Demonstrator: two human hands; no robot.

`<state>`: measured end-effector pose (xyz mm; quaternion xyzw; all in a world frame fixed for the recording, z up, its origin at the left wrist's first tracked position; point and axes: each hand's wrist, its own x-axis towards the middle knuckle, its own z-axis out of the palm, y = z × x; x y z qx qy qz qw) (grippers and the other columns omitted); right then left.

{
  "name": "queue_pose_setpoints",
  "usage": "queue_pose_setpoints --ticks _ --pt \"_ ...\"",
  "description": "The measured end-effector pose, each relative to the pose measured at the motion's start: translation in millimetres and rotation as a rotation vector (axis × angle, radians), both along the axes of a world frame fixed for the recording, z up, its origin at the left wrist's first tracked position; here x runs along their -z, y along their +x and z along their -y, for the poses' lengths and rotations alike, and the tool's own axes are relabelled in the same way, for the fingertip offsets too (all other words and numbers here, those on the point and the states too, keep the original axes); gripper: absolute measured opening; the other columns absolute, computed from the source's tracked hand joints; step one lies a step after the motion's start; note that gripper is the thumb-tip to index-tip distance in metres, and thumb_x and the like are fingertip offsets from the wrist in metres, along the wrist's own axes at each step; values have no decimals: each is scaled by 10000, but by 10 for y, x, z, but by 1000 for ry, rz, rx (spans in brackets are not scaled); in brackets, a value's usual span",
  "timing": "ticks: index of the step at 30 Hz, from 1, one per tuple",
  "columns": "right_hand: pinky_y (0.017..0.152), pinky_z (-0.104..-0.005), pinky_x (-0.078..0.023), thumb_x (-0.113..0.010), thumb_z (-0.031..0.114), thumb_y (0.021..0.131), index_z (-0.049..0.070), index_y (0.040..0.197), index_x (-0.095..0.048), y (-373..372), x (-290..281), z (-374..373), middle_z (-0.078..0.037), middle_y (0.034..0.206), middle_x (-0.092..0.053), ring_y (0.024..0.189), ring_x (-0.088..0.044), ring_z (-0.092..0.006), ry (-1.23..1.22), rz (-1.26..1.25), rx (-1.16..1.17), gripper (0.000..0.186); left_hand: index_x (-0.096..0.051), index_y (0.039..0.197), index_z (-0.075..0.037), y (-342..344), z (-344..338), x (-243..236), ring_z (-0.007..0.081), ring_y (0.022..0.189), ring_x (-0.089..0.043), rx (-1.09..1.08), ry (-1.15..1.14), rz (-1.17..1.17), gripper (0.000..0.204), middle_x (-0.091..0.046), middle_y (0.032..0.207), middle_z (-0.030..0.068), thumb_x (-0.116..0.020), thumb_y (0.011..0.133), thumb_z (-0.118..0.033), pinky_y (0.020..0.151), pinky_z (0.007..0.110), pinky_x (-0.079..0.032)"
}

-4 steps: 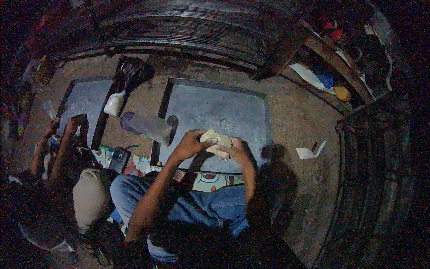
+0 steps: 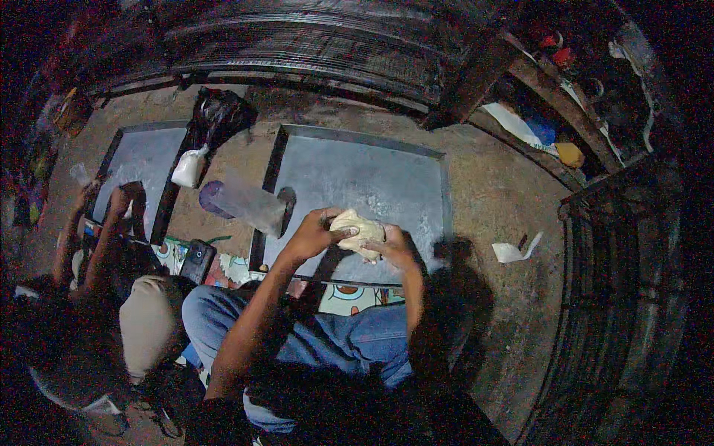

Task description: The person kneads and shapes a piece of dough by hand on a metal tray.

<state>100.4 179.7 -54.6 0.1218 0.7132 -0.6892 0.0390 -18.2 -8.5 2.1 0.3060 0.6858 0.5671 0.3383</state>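
Note:
Both my hands are together on a pale lump of dough (image 2: 358,232), held in the air just above the near edge of a big grey metal tray (image 2: 357,178) on the floor. My left hand (image 2: 312,232) grips the lump's left side. My right hand (image 2: 396,247) cups its right and underside. My knees in blue jeans (image 2: 342,342) lie below the hands.
A clear plastic jar with a purple lid (image 2: 242,202) lies left of the tray. A white bag (image 2: 187,168) and black bag (image 2: 219,113) sit behind it. Another person (image 2: 104,245) works at a second grey tray (image 2: 141,160) on my left. White paper (image 2: 513,251) lies to the right, shelves beyond.

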Motion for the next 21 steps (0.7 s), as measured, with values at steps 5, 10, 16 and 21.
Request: queue_pose_setpoints --ticks 5,10,16,21 --pt "677 -274 -472 -623 379 846 16 1114 -556 232 -419 7 -67 976 -636 782 -602 -135 -380 -32 -182 456 -615 1010 4 132 -44 44 126 825 -596 9 4 68 299 -648 911 59 -720 785 -161 745 272 -474" --pt "731 -275 -463 -504 440 911 49 1167 -571 133 -233 106 -59 1008 -636 859 -589 -135 -85 221 93 472 -606 1073 30 31 105 -90 116 837 -589 143 -141 58 332 -645 943 52 -637 829 -193 750 257 -469" --pt "715 -269 -476 -613 225 868 -9 1144 -590 72 -139 14 -72 966 -645 832 -582 -122 83 119 -78 362 -584 1109 19 67 137 -24 133 872 -590 52 76 180 318 -636 996 70 -611 814 -96 787 268 -477" --pt "685 -254 -494 -662 110 816 17 1208 -541 88 -175 105 -71 981 -634 843 -564 -95 -264 -98 3 420 -589 1102 -25 90 76 -99 203 887 -629 -26 29 405 298 -631 1016 92 -538 810 11 761 337 -542"
